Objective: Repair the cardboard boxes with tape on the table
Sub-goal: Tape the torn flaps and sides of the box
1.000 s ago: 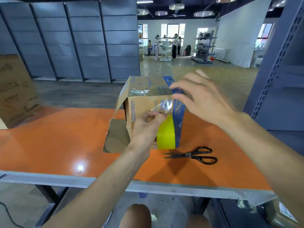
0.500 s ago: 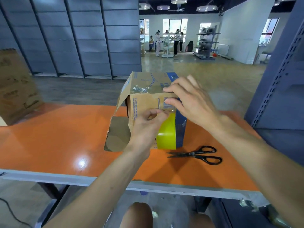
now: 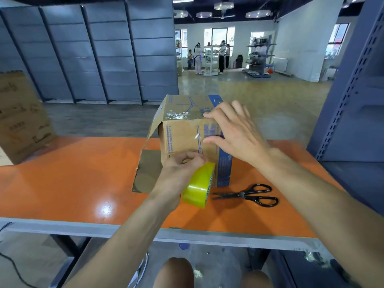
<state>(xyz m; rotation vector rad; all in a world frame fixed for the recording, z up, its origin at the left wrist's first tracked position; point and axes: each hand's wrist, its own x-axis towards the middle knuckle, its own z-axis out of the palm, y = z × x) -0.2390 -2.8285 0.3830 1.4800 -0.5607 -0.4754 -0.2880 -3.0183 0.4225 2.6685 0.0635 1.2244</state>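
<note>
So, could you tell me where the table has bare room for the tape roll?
The widest bare stretch of the table lies between the large carton and the open flap of the small box, down to the near edge. A smaller patch lies right of the scissors. It is crowded before the small box, where the left hand holds the tape roll.

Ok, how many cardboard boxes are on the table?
2: one box mid-table under the right hand, and a larger box at the table's left end, partly out of frame. Others may be hidden.
</note>
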